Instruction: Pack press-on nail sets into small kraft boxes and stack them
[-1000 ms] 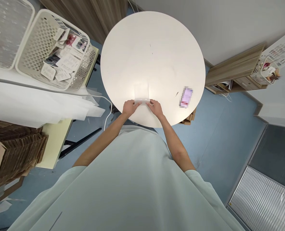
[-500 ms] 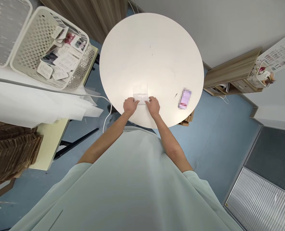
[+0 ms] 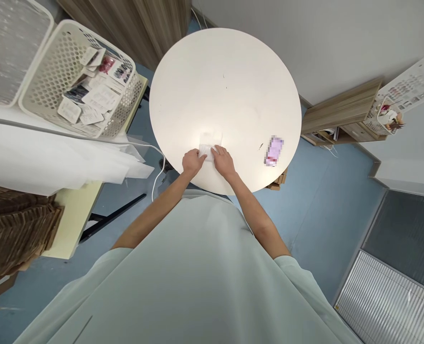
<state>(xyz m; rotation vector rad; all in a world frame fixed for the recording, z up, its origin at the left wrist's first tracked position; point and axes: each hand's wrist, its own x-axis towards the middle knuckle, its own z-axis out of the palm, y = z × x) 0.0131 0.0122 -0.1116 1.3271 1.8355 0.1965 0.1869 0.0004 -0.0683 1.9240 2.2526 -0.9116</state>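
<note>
A small, thin white wrapping sheet (image 3: 210, 138), partly see-through, lies folded over near the front edge of the round white table (image 3: 229, 100). My left hand (image 3: 192, 163) is closed on the left side of the folded part, thumb on top. On its right side my right hand (image 3: 224, 162) is closed too, thumb and fingertips pressing the white material. Whether anything lies inside the fold cannot be made out. The sheet's far end rests flat on the table, beyond my hands.
A pixelated purple item (image 3: 274, 151) lies on the table to the right. Left, a white perforated basket (image 3: 40, 95) holds cards and packets beside a white sheet roll (image 3: 54, 160) and stacked cardboard (image 3: 18, 234). A white cable (image 3: 156, 177) hangs near the table's left edge.
My right hand has moved left from the sheet's right edge onto the folded part, closer to my left hand. The left hand stays almost in place. The whole view has shifted slightly.
</note>
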